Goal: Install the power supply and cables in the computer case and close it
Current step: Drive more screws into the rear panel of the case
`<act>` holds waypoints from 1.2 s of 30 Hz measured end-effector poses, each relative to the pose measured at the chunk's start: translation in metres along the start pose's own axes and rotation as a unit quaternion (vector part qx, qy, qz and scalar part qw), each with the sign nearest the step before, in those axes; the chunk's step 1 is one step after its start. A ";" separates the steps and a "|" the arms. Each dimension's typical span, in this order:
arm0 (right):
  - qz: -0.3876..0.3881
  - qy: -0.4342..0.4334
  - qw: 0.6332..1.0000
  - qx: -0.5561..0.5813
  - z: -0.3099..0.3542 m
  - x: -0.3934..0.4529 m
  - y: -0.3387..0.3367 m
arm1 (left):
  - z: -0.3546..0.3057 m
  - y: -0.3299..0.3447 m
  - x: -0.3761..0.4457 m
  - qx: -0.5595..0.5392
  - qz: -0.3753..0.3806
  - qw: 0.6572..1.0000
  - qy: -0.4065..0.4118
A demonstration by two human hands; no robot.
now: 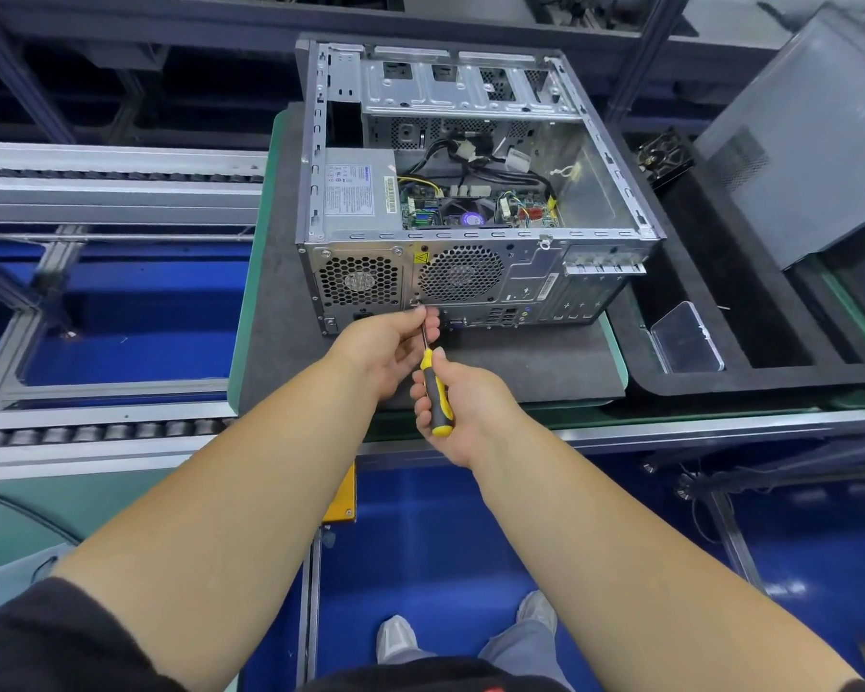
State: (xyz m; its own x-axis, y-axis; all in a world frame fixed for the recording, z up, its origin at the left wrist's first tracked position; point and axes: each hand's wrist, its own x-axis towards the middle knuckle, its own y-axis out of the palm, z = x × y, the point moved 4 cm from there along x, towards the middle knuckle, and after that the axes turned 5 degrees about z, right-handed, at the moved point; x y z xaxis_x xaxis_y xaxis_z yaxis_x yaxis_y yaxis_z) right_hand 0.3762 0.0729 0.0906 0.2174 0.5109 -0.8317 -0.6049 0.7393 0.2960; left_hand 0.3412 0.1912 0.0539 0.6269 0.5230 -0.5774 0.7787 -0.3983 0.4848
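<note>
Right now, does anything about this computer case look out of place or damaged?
Nothing looks damaged. The computer case lies open on its side, its cables loose inside, while the screwdriver works at the rear panel.

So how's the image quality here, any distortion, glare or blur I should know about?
Head view: wide-angle distortion bows the conveyor rails and stretches the forearms; even overhead light, soft shadows; mild glare on the computer case inner wall and the clear plastic box; centre sharp around the screwdriver and both hands, edges softer.
</note>
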 end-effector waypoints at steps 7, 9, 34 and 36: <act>0.016 0.034 0.999 0.024 0.001 0.002 0.000 | 0.000 -0.002 0.005 0.001 -0.010 1.000 0.009; 0.022 0.034 0.999 0.025 0.001 0.005 -0.001 | 0.000 -0.001 0.004 0.004 -0.015 1.000 0.012; -0.052 -0.362 0.895 -0.254 0.089 -0.078 -0.064 | -0.033 0.081 -0.066 0.097 0.132 0.977 0.137; -0.051 -0.374 0.896 -0.236 0.099 -0.084 -0.070 | -0.041 0.091 -0.071 0.102 0.134 0.972 0.162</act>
State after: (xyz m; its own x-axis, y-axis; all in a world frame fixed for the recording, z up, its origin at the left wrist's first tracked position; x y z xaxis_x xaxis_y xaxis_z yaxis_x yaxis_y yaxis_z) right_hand 0.4760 0.0214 0.1860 0.6360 0.7321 -0.2440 -0.7702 0.6219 -0.1417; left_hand 0.3667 0.1484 0.1663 0.7932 0.5765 -0.1962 0.5981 -0.6768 0.4293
